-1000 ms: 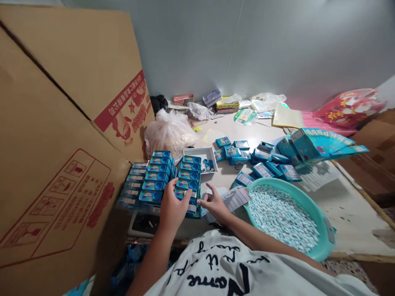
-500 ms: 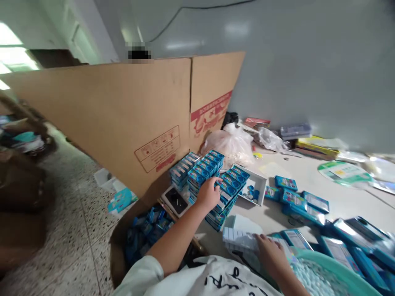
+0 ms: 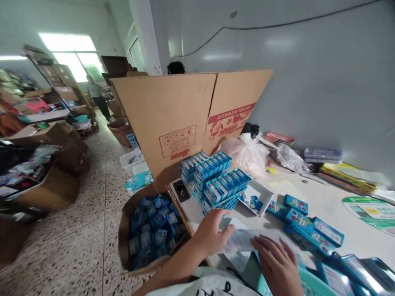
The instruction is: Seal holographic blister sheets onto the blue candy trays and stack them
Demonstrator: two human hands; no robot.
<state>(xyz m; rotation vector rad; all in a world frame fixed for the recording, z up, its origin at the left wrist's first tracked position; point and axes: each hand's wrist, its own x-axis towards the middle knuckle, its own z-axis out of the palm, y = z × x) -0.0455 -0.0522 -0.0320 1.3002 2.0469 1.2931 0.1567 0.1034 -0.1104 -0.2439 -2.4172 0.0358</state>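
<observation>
A pale, translucent plastic strip (image 3: pixel 242 239), blurred by motion, lies between my two hands above the table's near edge. My left hand (image 3: pixel 212 232) is closed at its left end, thumb on the near side. On its right part rest the bent fingers of my right hand (image 3: pixel 276 261), which grip it. Just beyond my left hand stand stacks of small blue packs (image 3: pixel 226 185) in rows. A white sheet-like piece (image 3: pixel 239 261) is partly hidden under the strip. Below my right hand a turquoise basin (image 3: pixel 314 283) shows in part.
A white box (image 3: pixel 263 201) with blue discs stands behind the stacks. Blue tins (image 3: pixel 298 220) lie to the right. At left are a phone (image 3: pixel 181 191), a carton (image 3: pixel 125 246) of blue packs and an upright cardboard sheet (image 3: pixel 175 111). A person (image 3: pixel 97 96) stands far off.
My left hand has left the blue stacks and come back to the strip, which my right hand was holding alone. The view has swung left, showing more floor and the person.
</observation>
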